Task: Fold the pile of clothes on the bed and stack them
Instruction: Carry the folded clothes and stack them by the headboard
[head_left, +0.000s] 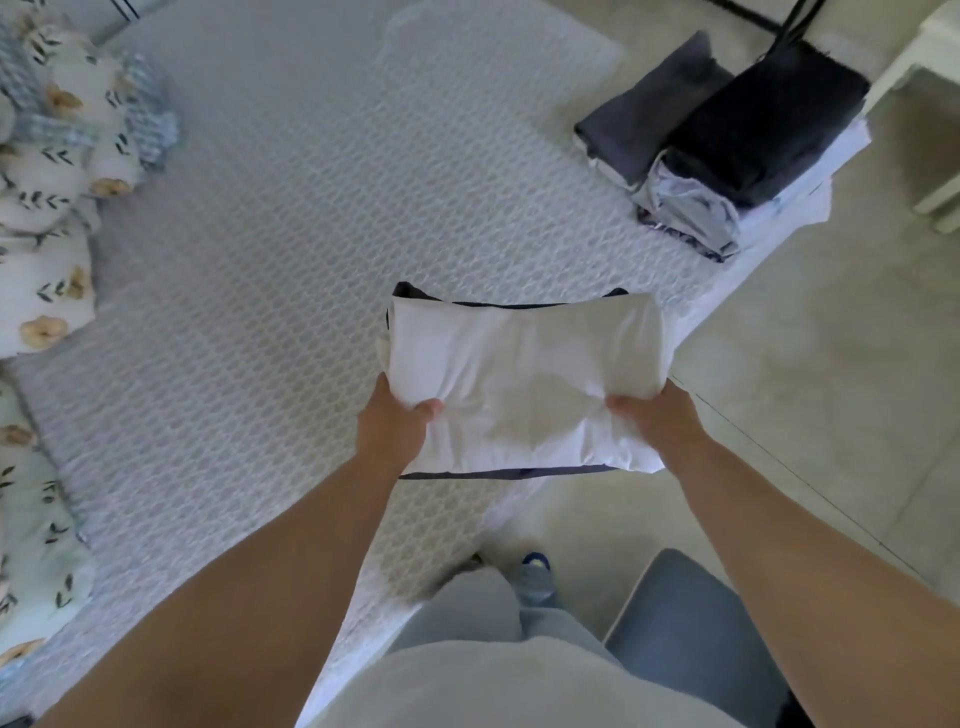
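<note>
Both hands grip one folded white garment (524, 384) by its near edge: the left hand (392, 423) pinches the near-left corner, thumb on top and fingers hidden beneath, and the right hand (657, 418) does the same at the near-right corner. A thin dark trim or a second dark layer shows along the garment's far and near edges; which it is cannot be told. The bundle sits over the near-right edge of the bed (291, 249), partly past the mattress and above the pale floor (810, 364); whether it rests on the bed or hangs clear of it is not evident. Bare forearms run back from the hands toward the camera, and below them are grey trousers and a foot in a grey-and-blue slipper (535, 577) on the floor, with a grey-blue seat (696, 634) just to the right. Well apart, at the far-right corner of the bed, lies a stack of folded clothes (727, 130): a grey piece, a near-black piece beside it, and lighter grey fabric underneath. Along the left side of the bed lie floral-patterned bedding and cushions (57, 171).
</note>
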